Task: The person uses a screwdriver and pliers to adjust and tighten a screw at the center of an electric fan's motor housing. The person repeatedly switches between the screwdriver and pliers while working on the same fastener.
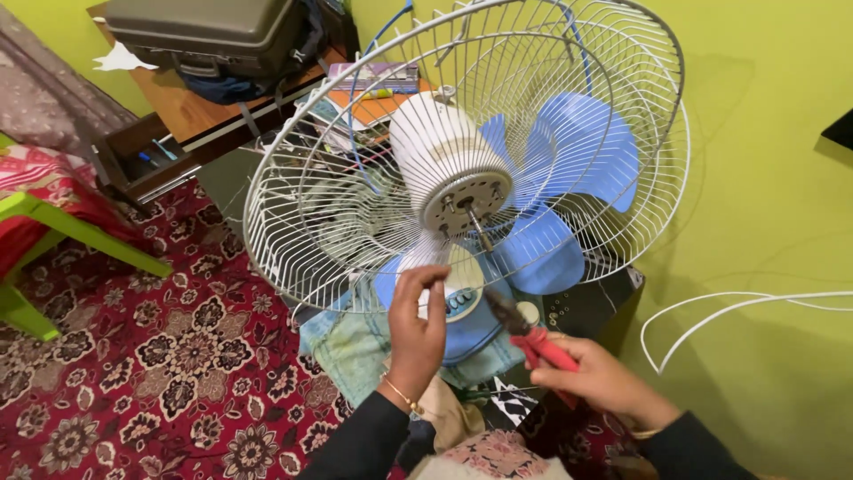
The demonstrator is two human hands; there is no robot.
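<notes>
Hands at a tilted fan, pliers near its motor shaft.

Left hand (418, 320) is raised with fingertips pinched together just below the motor (449, 164); whether something small sits between them cannot be told. Grille (293, 178), thin white wire, looks light and springy, easily bent; better held at its rim. Blue blades (586, 160) lie loose behind, plastic, likely brittle at the edges. Right hand (595, 378) is closed around the red handles of the pliers (524, 329), their dark nose pointing up toward the shaft (475, 222); rigid steel, firm grip.
</notes>
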